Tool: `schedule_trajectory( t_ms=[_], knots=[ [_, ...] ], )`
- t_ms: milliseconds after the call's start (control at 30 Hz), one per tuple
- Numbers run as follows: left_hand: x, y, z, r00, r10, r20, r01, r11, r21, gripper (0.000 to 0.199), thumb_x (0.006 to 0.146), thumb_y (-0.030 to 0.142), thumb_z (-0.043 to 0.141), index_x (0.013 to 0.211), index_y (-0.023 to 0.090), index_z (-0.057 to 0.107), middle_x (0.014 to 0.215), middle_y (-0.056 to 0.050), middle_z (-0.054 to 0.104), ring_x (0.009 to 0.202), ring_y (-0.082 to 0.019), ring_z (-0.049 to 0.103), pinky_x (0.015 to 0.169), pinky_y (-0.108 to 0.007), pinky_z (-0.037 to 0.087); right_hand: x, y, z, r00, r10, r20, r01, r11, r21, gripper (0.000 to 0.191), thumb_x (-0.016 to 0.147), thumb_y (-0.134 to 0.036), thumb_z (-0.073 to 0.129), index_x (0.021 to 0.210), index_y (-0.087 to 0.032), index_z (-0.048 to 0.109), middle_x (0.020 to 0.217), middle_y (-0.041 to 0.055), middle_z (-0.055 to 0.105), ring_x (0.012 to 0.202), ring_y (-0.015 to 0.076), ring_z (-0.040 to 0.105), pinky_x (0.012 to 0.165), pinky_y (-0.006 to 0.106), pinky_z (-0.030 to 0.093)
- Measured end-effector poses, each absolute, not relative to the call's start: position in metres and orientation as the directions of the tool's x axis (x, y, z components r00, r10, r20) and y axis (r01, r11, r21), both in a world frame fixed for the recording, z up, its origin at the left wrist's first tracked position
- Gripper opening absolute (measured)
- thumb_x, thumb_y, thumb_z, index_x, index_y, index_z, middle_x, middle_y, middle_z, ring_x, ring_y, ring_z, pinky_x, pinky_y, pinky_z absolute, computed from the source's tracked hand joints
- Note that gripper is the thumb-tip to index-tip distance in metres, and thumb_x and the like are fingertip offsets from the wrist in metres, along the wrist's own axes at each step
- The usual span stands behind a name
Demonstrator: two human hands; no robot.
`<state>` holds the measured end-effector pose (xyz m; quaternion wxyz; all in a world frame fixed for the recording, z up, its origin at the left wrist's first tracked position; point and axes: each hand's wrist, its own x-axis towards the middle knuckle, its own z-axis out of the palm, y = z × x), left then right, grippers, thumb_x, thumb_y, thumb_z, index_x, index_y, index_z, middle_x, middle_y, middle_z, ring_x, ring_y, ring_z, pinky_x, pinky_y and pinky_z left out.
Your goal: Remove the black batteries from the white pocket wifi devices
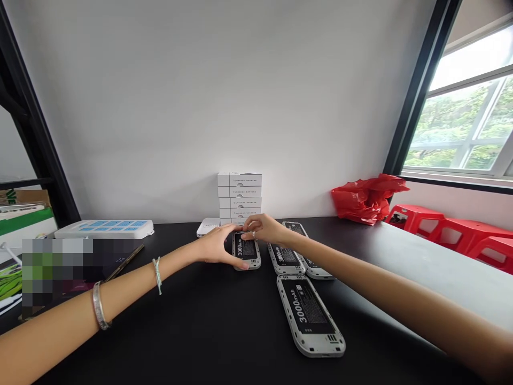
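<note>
Between my hands, a grey-rimmed device [246, 252] lies on its front, showing a black 3000mAh battery. My left hand [218, 245] grips its left side, and my right hand [258, 229] pinches its top end, fingers partly hiding it. To the right, several matching devices lie apart from my hands: one [286, 259] close by, one [316, 272] partly under my right forearm, one [294, 229] beyond it, and one [310, 315] nearest me.
The black table [192, 331] holds a stack of white boxes [239, 192], a white flat unit [207, 227], and a white-and-blue tray [104, 229]. A dark pen [124, 262] lies left. A red plastic bag [366, 199] sits behind, with red stools [452, 230] beyond the table.
</note>
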<state>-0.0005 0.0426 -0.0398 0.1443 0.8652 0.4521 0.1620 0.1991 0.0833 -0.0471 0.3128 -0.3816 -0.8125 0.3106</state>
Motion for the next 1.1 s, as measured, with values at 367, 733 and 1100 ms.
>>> schedule_trajectory(
  t_ms=[367,733,1100],
  knots=[
    [0.001,0.044,-0.044,0.572,0.8,0.181,0.674,-0.585,0.452,0.106,0.056,0.064,0.072,0.14,0.025,0.021,0.134,-0.011,0.048,0.125,-0.031,0.044,0.101,-0.044,0.037,0.188,0.074,-0.046,-0.562,0.761,0.325,0.587,0.643,-0.492,0.005,0.075,-0.02,0.065,0.073,-0.019,0.06,0.082,0.0042,0.064,0.084,0.0221,0.057,0.076,0.034,0.041],
    [-0.011,0.051,-0.034,0.514,0.847,0.135,0.783,-0.528,0.329,0.1,0.057,0.072,0.065,0.136,0.023,0.028,0.122,-0.011,0.056,0.115,-0.032,0.052,0.088,-0.038,0.046,0.196,0.083,-0.015,-0.592,0.797,0.12,0.46,0.456,-0.762,0.036,0.066,-0.027,0.075,0.088,-0.024,0.046,0.072,-0.005,0.058,0.065,0.014,0.06,0.063,0.029,0.051],
    [-0.033,0.072,-0.021,0.491,0.867,0.08,0.855,-0.498,0.144,0.083,0.062,0.074,0.059,0.13,0.027,0.047,0.128,-0.007,0.055,0.123,-0.035,0.041,0.095,-0.043,0.04,0.235,0.114,-0.025,-0.39,0.919,-0.056,0.577,0.197,-0.793,0.025,0.066,-0.017,0.072,0.074,-0.02,0.048,0.064,0.0017,0.065,0.066,0.0178,0.067,0.064,0.029,0.056]
  ],
)
